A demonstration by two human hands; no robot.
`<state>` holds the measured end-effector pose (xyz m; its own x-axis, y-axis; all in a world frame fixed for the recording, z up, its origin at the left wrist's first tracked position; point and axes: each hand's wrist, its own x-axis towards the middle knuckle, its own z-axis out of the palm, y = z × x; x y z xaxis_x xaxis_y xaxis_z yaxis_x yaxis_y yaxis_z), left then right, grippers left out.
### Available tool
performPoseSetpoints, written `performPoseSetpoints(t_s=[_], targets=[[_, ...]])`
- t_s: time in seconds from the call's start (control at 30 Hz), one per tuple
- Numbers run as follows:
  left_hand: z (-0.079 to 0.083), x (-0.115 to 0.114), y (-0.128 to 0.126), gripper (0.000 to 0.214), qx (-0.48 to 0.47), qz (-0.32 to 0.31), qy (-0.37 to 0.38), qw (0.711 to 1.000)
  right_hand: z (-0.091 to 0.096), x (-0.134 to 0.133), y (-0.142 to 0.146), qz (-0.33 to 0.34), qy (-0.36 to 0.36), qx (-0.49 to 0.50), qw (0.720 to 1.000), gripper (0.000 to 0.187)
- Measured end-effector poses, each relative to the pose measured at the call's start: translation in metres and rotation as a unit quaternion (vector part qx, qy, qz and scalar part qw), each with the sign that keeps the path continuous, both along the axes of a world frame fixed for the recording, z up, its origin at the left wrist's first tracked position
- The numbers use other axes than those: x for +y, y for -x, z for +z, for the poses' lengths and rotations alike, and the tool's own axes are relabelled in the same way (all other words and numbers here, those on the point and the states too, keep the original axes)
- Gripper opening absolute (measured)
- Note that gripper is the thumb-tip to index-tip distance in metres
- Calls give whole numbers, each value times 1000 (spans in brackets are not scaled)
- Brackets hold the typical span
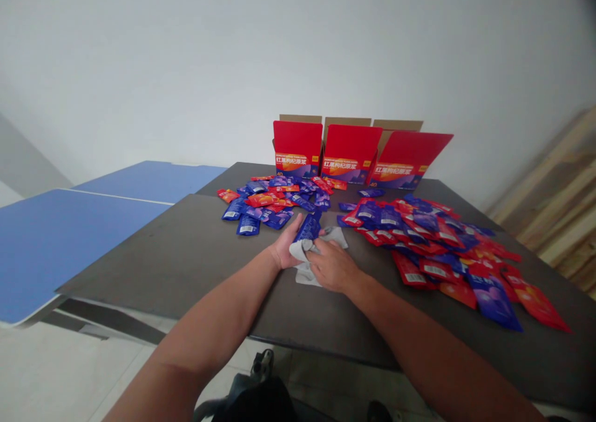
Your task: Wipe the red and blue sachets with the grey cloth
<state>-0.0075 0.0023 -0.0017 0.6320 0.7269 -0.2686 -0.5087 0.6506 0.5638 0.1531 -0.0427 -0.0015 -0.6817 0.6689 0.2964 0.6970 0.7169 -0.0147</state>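
Note:
My left hand [287, 246] holds a blue sachet [308, 228] upright near the middle of the dark table [186, 254], fingers wrapped round its lower end. My right hand [331, 265] presses a grey cloth [307, 272] against that sachet, fingers curled on the cloth. Part of the cloth lies flat on the table under both hands. A pile of blue and red sachets [274, 200] lies just beyond my left hand. A larger pile of sachets [437, 242] spreads to the right of my right hand.
Three open red cartons [351, 152] stand in a row at the table's far edge, before a white wall. A blue table [60, 236] adjoins on the left. Wooden slats [559, 205] lean at the right. A dark object [256, 391] sits below the near table edge.

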Motion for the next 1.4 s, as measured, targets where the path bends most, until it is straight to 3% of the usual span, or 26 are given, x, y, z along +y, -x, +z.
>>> performPoseSetpoints(t_s=[0.2, 0.43, 0.63, 0.83, 0.93, 1.07, 1.27, 1.4], targets=[[-3, -4, -8, 42, 48, 13, -18, 999, 4, 4, 0, -122, 15, 20, 992, 35], [0, -9, -12, 44, 60, -14, -85, 994, -3, 15, -4, -231, 19, 48, 972, 40], [-4, -7, -6, 19, 81, -39, -99, 991, -9, 22, -8, -261, 23, 69, 963, 36], [0, -4, 0, 25, 31, -71, -50, 996, -14, 29, -13, -274, 52, 106, 954, 34], [5, -2, 2, 32, -23, -17, -32, 999, -16, 32, -16, -270, 55, 124, 953, 33], [6, 4, 5, 33, -88, 100, -43, 990, -18, 34, -18, -259, 41, 142, 955, 38], [3, 14, 5, 13, -39, 249, -26, 967, -23, 35, -19, -231, 18, 179, 956, 39], [3, 17, 5, 17, -31, 269, -23, 962, -23, 33, -21, -151, -11, 199, 968, 40]])
